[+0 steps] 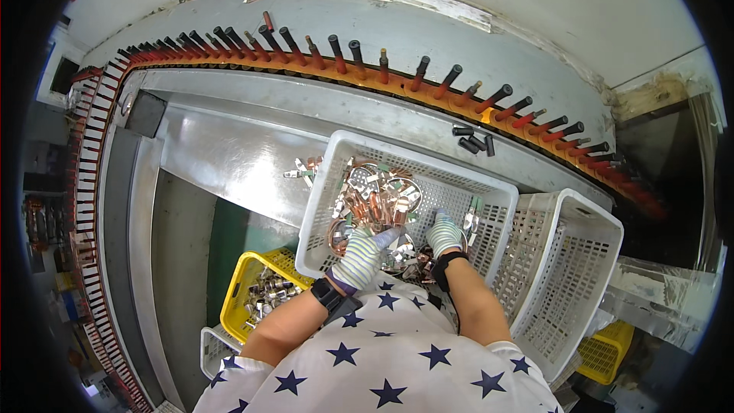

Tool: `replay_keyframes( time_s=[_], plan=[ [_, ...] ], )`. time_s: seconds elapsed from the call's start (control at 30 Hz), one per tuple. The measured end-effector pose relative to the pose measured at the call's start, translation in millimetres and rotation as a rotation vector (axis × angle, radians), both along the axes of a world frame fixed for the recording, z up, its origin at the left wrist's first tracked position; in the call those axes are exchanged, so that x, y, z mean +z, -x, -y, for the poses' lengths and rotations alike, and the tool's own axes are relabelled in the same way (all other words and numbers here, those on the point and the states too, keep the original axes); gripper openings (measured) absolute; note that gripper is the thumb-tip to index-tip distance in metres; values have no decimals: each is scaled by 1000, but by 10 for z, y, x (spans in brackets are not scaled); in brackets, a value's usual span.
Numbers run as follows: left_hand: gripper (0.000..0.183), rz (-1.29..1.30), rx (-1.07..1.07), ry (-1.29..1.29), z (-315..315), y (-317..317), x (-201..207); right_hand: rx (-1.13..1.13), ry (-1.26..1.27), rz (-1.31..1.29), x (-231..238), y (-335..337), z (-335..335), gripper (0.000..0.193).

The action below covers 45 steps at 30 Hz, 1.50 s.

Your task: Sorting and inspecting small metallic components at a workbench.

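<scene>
A pale grey perforated plastic crate (330, 176) stands in front of me with a loose pile of copper and silvery metal parts (373, 203) inside, mostly on its left side. My left hand (361, 260), in a striped knit glove, reaches over the near wall into this pile. Its fingers are apart, one stretched toward the parts, and no held piece shows. My right hand (445, 236), gloved alike, is lowered into the crate right of the pile. Its fingers are drawn together and bent down; anything between them is hidden. Black bands circle both wrists.
Beyond the crate curves a conveyor with upright red-and-black pegs (336, 54). Black sleeves (478, 142) lie beside it. A yellow basket (238, 291) of metal pieces stands at left, more grey crates (562, 283) at right. Some parts (302, 171) lie on the metal tray.
</scene>
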<state>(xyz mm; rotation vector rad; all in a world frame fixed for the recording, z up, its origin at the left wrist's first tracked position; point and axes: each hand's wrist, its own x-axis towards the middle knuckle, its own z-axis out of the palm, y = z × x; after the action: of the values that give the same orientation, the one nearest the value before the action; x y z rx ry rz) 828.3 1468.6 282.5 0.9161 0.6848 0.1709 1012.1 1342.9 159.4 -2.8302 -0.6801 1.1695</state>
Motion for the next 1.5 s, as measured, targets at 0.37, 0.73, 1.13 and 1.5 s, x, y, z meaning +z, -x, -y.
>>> replay_keyframes(
  time_s=[0.37,0.73,1.13,1.5],
  plan=[
    [36,68,5,-115,145,182,-210,-738,-893,-611,1003,96,165,50],
    [42,-9,207,352,282,132,525,-887,-1329,-963,1511,335,404,29],
    [43,56,256,362,368,283,560,-1010,-1551,-994,1679,663,509,21],
    [41,42,212,323,397,342,474,-878,-1388,-700,1904,669,466,33]
  ],
)
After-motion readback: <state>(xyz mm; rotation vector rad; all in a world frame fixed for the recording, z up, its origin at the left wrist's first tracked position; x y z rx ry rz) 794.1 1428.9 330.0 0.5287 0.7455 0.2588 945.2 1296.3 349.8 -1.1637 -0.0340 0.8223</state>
